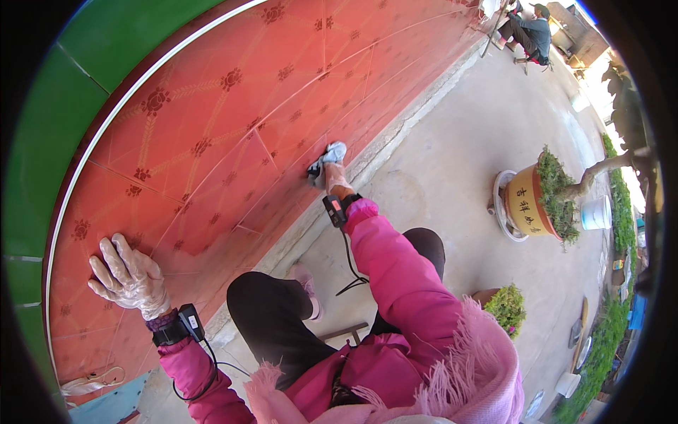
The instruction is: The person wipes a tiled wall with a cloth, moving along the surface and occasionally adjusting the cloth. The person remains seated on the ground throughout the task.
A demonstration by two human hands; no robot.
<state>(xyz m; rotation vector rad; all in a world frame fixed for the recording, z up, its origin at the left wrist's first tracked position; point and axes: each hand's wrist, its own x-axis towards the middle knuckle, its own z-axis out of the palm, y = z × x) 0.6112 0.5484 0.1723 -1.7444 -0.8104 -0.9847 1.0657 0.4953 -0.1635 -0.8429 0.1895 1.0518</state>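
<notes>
A red tiled wall with dark flower motifs rises in front of me. My left hand, in a clear plastic glove, rests against the tiles with its fingers spread and nothing in it. Low on the same wall, my right hand presses a pale, dark-stained cloth to the tiles. A clear glove covers that hand too, and the cloth hides most of its fingers. Each wrist carries a small black box on a strap, with a cable hanging from it.
A concrete floor meets the wall at a rough ledge. To the right stand a potted tree in a yellow pot, a white bucket and a small flowering plant. A seated person is farther along the wall.
</notes>
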